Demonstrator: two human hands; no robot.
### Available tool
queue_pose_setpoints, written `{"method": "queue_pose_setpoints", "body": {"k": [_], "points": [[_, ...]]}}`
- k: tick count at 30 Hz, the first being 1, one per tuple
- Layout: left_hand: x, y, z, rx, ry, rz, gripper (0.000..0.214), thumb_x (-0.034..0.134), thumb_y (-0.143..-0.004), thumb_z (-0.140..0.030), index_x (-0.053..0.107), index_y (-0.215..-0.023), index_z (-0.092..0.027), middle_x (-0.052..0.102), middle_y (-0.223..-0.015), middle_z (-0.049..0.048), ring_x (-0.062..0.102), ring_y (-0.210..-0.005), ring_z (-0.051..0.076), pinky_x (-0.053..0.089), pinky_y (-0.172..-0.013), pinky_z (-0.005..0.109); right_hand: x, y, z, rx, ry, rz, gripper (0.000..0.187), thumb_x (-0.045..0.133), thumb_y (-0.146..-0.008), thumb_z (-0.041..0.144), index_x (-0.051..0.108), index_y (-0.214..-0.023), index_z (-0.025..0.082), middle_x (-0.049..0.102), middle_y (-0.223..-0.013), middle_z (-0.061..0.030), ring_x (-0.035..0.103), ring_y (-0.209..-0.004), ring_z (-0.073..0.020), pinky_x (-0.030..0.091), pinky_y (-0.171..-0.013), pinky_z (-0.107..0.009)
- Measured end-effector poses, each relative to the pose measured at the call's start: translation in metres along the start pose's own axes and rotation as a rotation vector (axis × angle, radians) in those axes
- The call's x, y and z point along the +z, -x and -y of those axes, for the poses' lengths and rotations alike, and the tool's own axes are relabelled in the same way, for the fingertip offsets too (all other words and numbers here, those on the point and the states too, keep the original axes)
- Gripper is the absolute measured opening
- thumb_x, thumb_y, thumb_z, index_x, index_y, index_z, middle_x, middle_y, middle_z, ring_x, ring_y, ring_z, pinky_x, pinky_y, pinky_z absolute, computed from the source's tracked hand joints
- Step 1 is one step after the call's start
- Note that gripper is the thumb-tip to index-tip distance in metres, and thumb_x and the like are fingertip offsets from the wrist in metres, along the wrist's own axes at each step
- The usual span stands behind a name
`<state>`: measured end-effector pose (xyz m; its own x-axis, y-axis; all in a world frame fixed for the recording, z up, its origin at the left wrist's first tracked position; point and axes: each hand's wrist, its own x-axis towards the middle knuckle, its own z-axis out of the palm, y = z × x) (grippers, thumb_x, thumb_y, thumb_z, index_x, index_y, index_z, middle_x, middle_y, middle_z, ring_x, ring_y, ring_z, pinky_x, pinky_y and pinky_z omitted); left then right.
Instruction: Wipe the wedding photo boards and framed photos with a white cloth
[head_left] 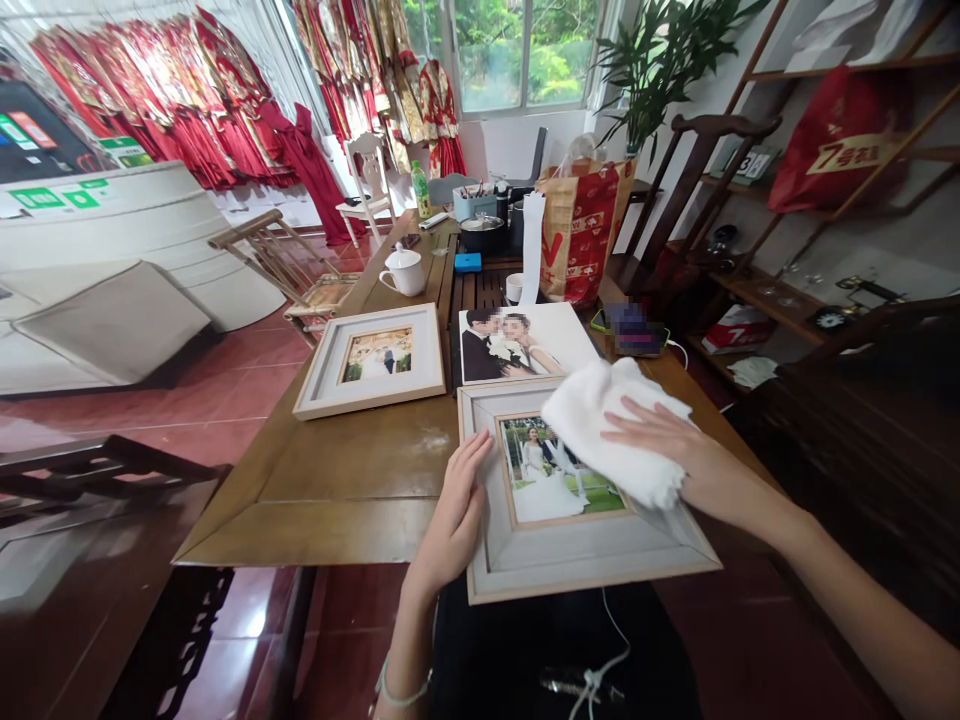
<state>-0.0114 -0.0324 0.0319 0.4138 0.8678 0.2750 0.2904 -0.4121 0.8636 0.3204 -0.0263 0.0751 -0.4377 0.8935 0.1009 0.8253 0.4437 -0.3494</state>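
Observation:
A pale grey picture frame with a wedding photo in it lies tilted over the table's near edge. My left hand grips its left side, with the fingertips on the moulding and the thumb along the edge. At the upper right of the frame, my right hand holds a bunched white cloth under its spread fingers. The cloth hides that corner and part of the photo. Just behind lies a frameless photo print of a couple. A second framed photo rests to the left.
On the wooden table stand a lidded white mug, a small white cup, a blue box and a red-and-brown paper bag. A phone with a cable lies at the right. Wooden chairs flank the table.

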Motion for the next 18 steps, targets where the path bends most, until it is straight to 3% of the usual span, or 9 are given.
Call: {"method": "queue_pose_setpoints", "body": {"k": [4, 7, 9, 13, 18], "points": [[-0.001, -0.001, 0.000, 0.017, 0.004, 0.009, 0.046, 0.030, -0.100, -0.023, 0.035, -0.145, -0.031, 0.029, -0.156, 0.0019, 0.018, -0.146, 0.023, 0.014, -0.122, 0.048, 0.008, -0.045, -0.017, 0.113, 0.215, -0.189, 0.056, 0.041, -0.080, 0.006, 0.055, -0.134, 0.016, 0.047, -0.145, -0.0103, 0.027, -0.142, -0.0283, 0.022, -0.113, -0.056], [-0.002, 0.000, -0.001, 0.009, 0.001, 0.017, 0.046, 0.029, -0.100, -0.023, 0.035, -0.145, -0.031, 0.029, -0.156, 0.0022, 0.018, -0.146, 0.023, 0.013, -0.122, 0.048, 0.013, -0.069, -0.014, 0.108, 0.206, -0.163, 0.059, 0.040, -0.078, 0.002, 0.054, -0.135, 0.013, 0.048, -0.144, -0.0125, 0.027, -0.142, -0.0293, 0.025, -0.112, -0.057], [-0.002, 0.000, -0.001, 0.001, -0.003, 0.019, 0.046, 0.029, -0.100, -0.023, 0.035, -0.145, -0.031, 0.028, -0.156, 0.0022, 0.018, -0.146, 0.023, 0.013, -0.122, 0.047, 0.016, -0.074, -0.003, 0.016, 0.139, -0.096, 0.058, 0.040, -0.080, 0.002, 0.054, -0.134, 0.017, 0.049, -0.144, -0.0098, 0.027, -0.142, -0.0274, 0.025, -0.111, -0.058], [-0.001, 0.000, -0.001, -0.002, 0.004, 0.014, 0.046, 0.029, -0.100, -0.022, 0.034, -0.145, -0.031, 0.029, -0.156, 0.0025, 0.019, -0.146, 0.022, 0.014, -0.122, 0.046, 0.018, -0.054, 0.035, -0.225, -0.059, 0.123, 0.062, 0.042, -0.079, 0.000, 0.053, -0.135, 0.023, 0.046, -0.147, -0.0046, 0.024, -0.143, -0.0225, 0.017, -0.115, -0.057], [0.000, -0.001, 0.001, 0.003, 0.000, 0.008, 0.048, 0.029, -0.100, -0.019, 0.033, -0.146, -0.031, 0.030, -0.155, 0.0025, 0.019, -0.146, 0.021, 0.015, -0.121, 0.047, 0.008, 0.002, 0.072, -0.380, -0.392, 0.364, 0.063, 0.050, -0.078, 0.005, 0.053, -0.136, 0.029, 0.048, -0.145, -0.0017, 0.030, -0.141, -0.0223, 0.015, -0.118, -0.049]]}}
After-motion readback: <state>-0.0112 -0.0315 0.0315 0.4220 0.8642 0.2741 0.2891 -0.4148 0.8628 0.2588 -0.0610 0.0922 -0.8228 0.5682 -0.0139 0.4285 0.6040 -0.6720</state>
